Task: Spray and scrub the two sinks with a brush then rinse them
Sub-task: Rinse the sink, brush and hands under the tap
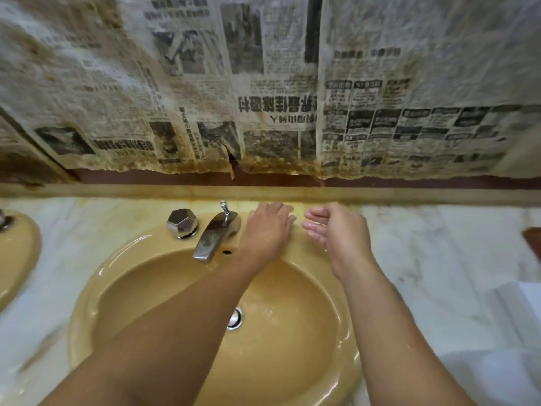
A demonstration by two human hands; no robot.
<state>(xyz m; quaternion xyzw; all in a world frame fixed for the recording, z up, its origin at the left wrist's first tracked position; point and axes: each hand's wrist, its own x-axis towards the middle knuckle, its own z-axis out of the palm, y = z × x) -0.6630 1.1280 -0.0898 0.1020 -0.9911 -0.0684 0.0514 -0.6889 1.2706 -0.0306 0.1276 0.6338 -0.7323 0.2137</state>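
A tan oval sink [123, 259] fills the middle of the head view, with a chrome faucet [210, 238] and one faceted chrome knob [182, 223] at its back rim. My left hand [268, 227] reaches across the basin and covers something on the rim right of the faucet; what it covers is hidden, and I cannot tell how its fingers lie. My right hand [336, 230] hovers beside it, wet, palm turned left, fingers loosely curved, holding nothing. A second tan sink [17, 253] shows at the left edge. No brush or spray bottle is in view.
The sinks sit in a white marble counter [424, 244] with yellow stains by the backsplash. Stained newspaper [263, 98] covers the wall above. A chrome drain [235, 317] lies in the basin. A dark red-brown object [534, 244] sits at the right edge.
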